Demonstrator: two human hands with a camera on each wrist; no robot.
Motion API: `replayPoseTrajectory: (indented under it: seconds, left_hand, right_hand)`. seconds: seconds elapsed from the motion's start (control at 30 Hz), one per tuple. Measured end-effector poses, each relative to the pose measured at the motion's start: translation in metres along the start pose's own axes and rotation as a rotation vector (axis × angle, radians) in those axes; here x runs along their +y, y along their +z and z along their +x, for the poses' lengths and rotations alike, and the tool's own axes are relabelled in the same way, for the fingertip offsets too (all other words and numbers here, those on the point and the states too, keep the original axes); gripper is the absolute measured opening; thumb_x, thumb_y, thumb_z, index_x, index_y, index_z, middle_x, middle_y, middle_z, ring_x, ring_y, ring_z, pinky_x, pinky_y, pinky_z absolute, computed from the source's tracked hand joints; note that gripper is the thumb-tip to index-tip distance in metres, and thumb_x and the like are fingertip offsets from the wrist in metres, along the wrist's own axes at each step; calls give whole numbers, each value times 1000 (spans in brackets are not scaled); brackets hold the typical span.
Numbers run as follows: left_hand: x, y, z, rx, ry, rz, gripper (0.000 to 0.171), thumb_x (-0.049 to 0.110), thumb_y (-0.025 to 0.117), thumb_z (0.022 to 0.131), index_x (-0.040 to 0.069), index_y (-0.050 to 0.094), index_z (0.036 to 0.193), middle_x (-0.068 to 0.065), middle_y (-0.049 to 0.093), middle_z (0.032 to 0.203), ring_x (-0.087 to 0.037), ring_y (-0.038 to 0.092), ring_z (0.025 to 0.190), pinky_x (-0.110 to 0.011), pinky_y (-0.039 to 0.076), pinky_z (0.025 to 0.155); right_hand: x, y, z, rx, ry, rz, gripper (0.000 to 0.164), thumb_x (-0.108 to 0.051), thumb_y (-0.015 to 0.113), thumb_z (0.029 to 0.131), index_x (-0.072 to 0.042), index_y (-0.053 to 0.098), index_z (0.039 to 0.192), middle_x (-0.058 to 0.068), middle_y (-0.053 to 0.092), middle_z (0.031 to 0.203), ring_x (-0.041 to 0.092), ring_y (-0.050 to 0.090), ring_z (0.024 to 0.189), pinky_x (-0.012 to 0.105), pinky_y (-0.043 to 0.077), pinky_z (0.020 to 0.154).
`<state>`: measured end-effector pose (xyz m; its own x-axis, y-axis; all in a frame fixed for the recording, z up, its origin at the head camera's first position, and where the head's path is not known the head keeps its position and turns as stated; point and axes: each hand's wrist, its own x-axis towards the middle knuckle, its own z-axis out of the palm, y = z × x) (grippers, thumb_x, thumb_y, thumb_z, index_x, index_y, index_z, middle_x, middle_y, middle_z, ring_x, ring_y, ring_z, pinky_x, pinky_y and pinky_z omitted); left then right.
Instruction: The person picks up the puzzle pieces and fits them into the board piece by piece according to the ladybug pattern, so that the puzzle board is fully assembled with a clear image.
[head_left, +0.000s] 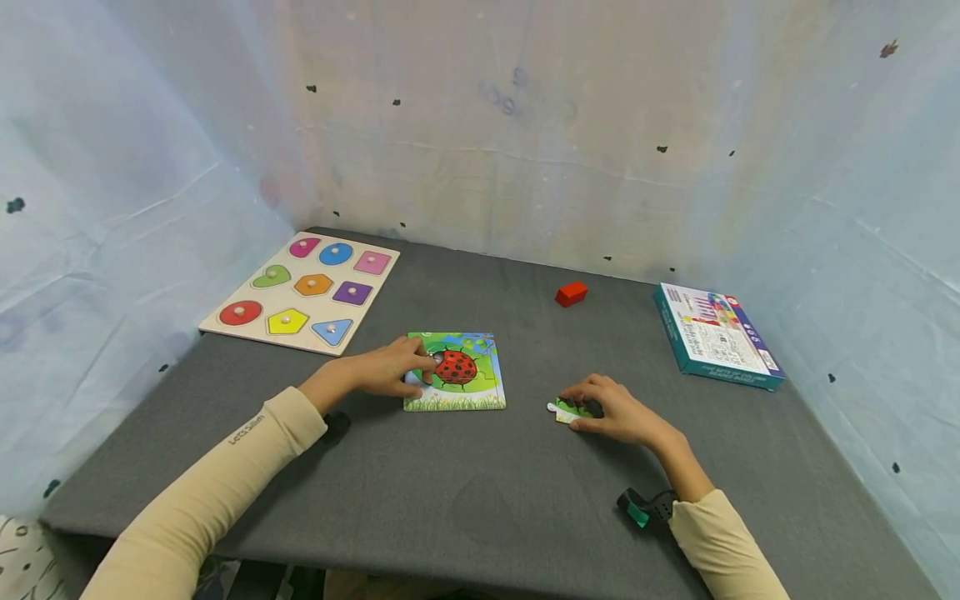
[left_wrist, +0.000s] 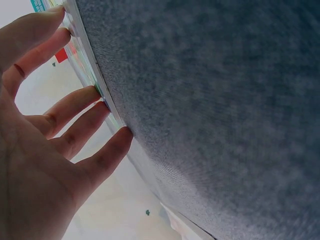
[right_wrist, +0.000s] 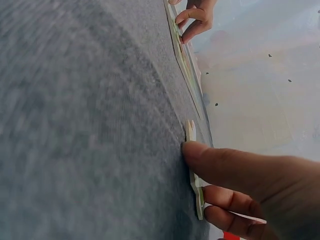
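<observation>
A square ladybug jigsaw puzzle (head_left: 457,371), with a red spotted beetle on green, lies flat in the middle of the table. My left hand (head_left: 386,367) rests on its left side, fingers spread; in the left wrist view the fingertips (left_wrist: 122,137) touch the board along its edge. Off to the right, my right hand (head_left: 611,410) pinches a small green and white puzzle piece (head_left: 564,412) between thumb and fingers, low at the tabletop. Seen edge-on in the right wrist view, that piece (right_wrist: 193,182) is thin, and the fingers partly cover it.
Left of the puzzle lies a wooden shape board (head_left: 300,304) with colourful knobbed pieces. Behind stands a red block (head_left: 572,293). A teal-edged box (head_left: 720,337) is at the right. The grey cloth-covered table (head_left: 465,492) meets pale sheeting at the back and sides.
</observation>
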<state>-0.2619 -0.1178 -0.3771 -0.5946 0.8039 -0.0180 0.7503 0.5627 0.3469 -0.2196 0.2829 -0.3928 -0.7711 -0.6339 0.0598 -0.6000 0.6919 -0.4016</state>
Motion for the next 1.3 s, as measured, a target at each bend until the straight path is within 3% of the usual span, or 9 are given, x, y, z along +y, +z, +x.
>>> replayPoseTrajectory:
  seconds: [0.37,0.6,0.8,1.07,1.3]
  left_hand:
    - [-1,1,1,6,4,-1,12,20,68,86,18,61,96,-7,46,105,-21,36,87,-35,33,72]
    - [-2,3,0,49,75,13,11,18,67,87,15,62,95,-15,46,117,-27,39,96,-44,39,79]
    - [-2,2,2,-5,28,-4,8,17,66,88,15,62,95,-15,46,131,-31,40,105,-47,38,86]
    - [1,0,1,-6,17,42,8,18,66,87,16,62,94,-12,50,128,-34,40,116,-54,39,89]
    - [-4,5,3,15,46,24,9,15,67,86,12,63,94,-12,52,123,-30,44,116,-48,36,97]
  right_hand:
    - [-21,5,28,47,-96,36,43,-26,67,87,-8,58,125,8,54,107,20,54,97,40,45,81]
    - [-43,12,57,50,-186,43,42,-23,67,87,-6,58,125,9,54,109,20,52,96,37,45,78]
    - [-59,19,83,52,-236,7,42,-21,67,87,-6,58,125,9,53,107,18,49,94,33,41,79]
    - [-71,35,106,54,-278,9,38,-20,68,86,-7,60,121,9,52,106,22,48,92,32,38,78]
    - [-78,46,117,24,-273,6,38,-22,69,85,-9,61,120,6,53,109,17,46,92,30,39,77]
